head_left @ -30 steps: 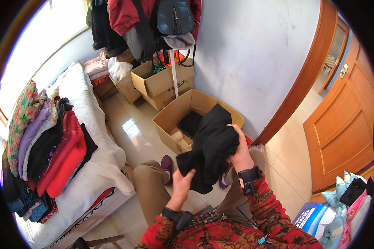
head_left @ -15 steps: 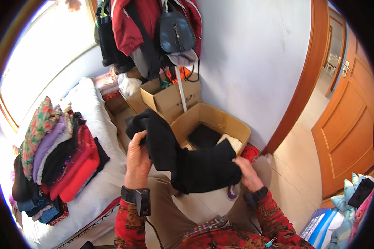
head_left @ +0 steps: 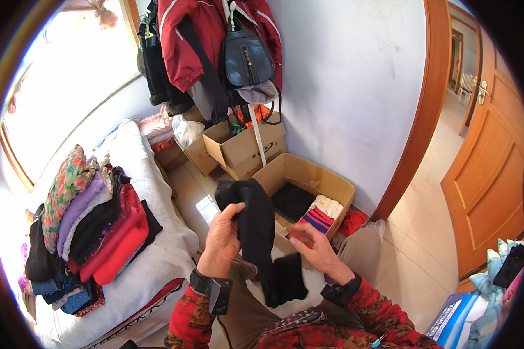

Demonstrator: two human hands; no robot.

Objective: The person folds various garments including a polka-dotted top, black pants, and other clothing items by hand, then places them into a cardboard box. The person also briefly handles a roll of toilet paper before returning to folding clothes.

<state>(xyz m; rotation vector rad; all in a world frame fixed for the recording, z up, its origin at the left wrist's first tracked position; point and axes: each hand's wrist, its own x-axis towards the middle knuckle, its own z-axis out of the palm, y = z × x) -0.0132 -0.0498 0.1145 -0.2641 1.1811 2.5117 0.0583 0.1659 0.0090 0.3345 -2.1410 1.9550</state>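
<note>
A black cloth garment point(head_left: 256, 224), whose exact kind I cannot make out, hangs partly folded over the tiled floor in front of my knees. My left hand point(head_left: 220, 241) is closed on its upper part, thumb towards me. The lower end dangles free and is slightly blurred. Just right of the cloth, my right hand point(head_left: 320, 250) is apart from it and holds nothing. Its fingers are loosely bent and spread from the thumb, with blurred tips. Beyond the hands stands an open cardboard box point(head_left: 297, 166) containing dark folded cloth point(head_left: 294, 199), white cloth point(head_left: 327, 205) and striped cloth point(head_left: 318, 220).
A pile of folded clothes point(head_left: 93, 227) lies on the bed point(head_left: 169, 244) to my left. Smaller cardboard boxes point(head_left: 247, 145) stand behind the large one, under hanging jackets point(head_left: 183, 46) and a dark backpack point(head_left: 247, 58). At right is an open wooden door point(head_left: 489, 174).
My right hand has let go of the garment, whose right end has dropped and now hangs down. My left hand has moved right with it. The striped cloth in the box has come into sight.
</note>
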